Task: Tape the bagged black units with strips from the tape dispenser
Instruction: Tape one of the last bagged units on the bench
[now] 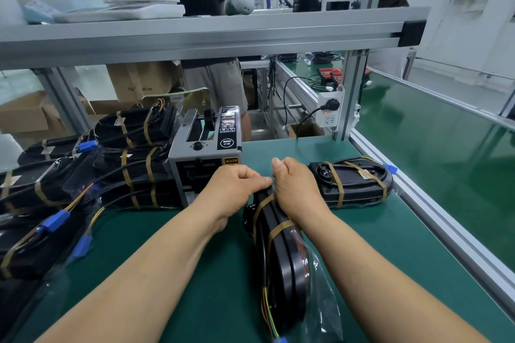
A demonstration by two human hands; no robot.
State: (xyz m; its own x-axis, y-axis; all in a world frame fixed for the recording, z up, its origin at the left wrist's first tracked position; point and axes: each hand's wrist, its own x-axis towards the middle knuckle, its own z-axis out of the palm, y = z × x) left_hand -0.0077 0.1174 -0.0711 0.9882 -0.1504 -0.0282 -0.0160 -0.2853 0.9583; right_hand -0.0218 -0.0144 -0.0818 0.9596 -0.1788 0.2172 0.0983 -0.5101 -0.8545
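My left hand (237, 189) and right hand (295, 189) curl their fingers round the far end of the unit (281, 253), on edge mid-surface before the dispenser (203, 153); probably stiff, its bag slippery, best gripped at the ends.

Both hands (237, 186) (295, 189) curled, nearly touching

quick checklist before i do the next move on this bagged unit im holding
1. Grip: left hand and right hand both hold the bagged unit on edge: ok.
2. Strips: two tape strips wrap it: ok.
3. Strip ends pressed down: hidden under the hands: cannot tell.
4. Loose plastic: the bag's near end flares out: not ok.
5. Next strip ready at the tape dispenser: outlet partly hidden behind the left hand: cannot tell.
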